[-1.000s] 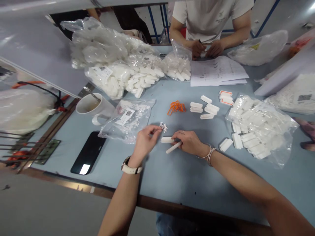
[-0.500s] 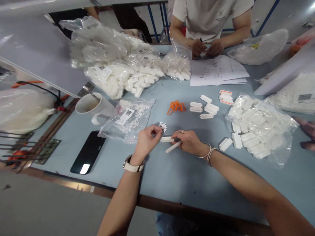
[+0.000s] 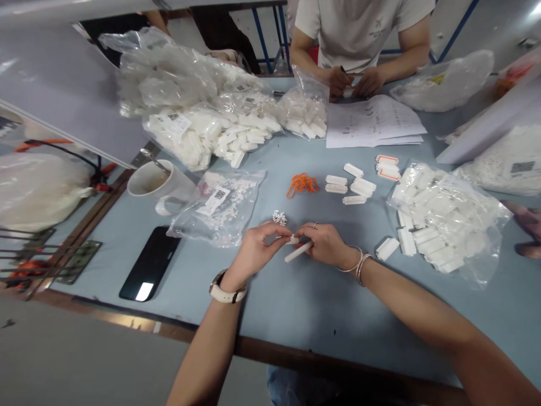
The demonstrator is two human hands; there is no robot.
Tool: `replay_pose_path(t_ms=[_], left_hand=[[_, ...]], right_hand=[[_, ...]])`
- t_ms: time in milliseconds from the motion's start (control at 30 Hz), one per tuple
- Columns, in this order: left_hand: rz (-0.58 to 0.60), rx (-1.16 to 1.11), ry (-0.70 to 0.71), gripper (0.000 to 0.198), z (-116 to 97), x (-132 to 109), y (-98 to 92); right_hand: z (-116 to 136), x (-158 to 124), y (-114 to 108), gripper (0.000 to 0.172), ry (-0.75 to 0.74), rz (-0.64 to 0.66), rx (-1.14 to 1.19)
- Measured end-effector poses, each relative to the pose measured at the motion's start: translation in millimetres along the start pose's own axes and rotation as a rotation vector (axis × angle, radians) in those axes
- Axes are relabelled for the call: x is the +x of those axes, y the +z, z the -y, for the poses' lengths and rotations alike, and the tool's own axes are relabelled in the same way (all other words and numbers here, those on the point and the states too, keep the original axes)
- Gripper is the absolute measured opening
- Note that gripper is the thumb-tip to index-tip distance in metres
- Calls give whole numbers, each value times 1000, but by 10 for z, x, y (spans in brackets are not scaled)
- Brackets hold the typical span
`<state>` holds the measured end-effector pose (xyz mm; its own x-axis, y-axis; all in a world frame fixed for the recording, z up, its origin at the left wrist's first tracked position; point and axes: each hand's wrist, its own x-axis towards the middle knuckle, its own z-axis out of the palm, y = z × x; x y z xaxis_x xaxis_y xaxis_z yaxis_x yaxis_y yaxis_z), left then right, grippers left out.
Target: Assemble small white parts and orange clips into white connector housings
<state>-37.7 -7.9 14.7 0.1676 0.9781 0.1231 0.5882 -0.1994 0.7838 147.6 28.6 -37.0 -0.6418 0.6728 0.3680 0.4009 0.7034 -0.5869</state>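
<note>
My right hand (image 3: pixel 323 242) grips a white plastic housing (image 3: pixel 293 239) and also has a white pen-like stick (image 3: pixel 298 251) tucked in it, pointing down to the left. Thumb and fingers of my left hand (image 3: pixel 262 246) are pinched at the left end of that housing; any small piece between the fingertips is hidden. Just behind the left fingers lies a little heap of tiny white parts (image 3: pixel 279 217). Farther back are orange rings (image 3: pixel 301 185) in a loose pile. Several similar white housings (image 3: pixel 354 200) lie right of them, and a few others carry orange edging (image 3: pixel 387 159).
At left stand a white mug (image 3: pixel 149 179) with a spoon, a black phone (image 3: pixel 150 264) and a bag of tiny parts (image 3: pixel 220 206). Bags of white housings (image 3: pixel 448 217) lie right and back left (image 3: pixel 203 129). Opposite, a person's hands (image 3: pixel 355 83) work over paper sheets (image 3: pixel 372 124).
My left hand has moved right, from the heap of tiny white parts to the housing's left end. My right hand has stayed in place with the housing and stick.
</note>
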Motion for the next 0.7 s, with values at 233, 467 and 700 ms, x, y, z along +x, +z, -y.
replay_pose_path(t_ms=[233, 467, 700], left_hand=[[-8, 19, 38, 5, -7, 0, 42], [-50, 105, 112, 3, 6, -11, 82], [-64, 231, 185, 2, -19, -26, 114]], right_hand=[[6, 2, -3, 10, 6, -24, 0], [12, 3, -15, 11, 8, -6, 1], [4, 2, -11, 10, -8, 7, -41]])
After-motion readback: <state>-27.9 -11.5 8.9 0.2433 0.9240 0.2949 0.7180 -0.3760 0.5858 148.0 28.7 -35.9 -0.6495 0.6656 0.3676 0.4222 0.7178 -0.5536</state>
